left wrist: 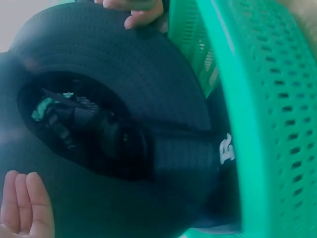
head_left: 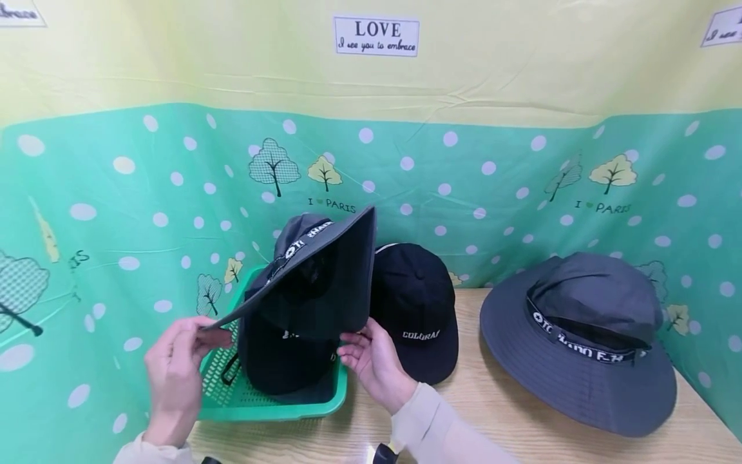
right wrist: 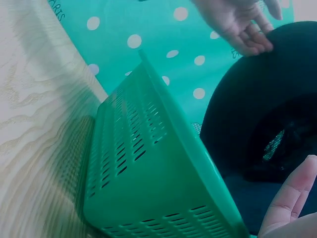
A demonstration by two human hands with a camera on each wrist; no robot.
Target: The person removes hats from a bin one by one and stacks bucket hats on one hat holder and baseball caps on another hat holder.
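Grey bucket hat (head_left: pixel 315 277): held tilted over green basket (head_left: pixel 324 403), left hand (head_left: pixel 174 367) and right hand (head_left: pixel 373 361) pinching its brim edges in their fingers. Step judged: lowering onto black cap (head_left: pixel 278 361) inside; next calls for level release

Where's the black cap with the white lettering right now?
In the head view the black cap sits on the wooden table at centre, just right of the green basket and left of the grey bucket hat.
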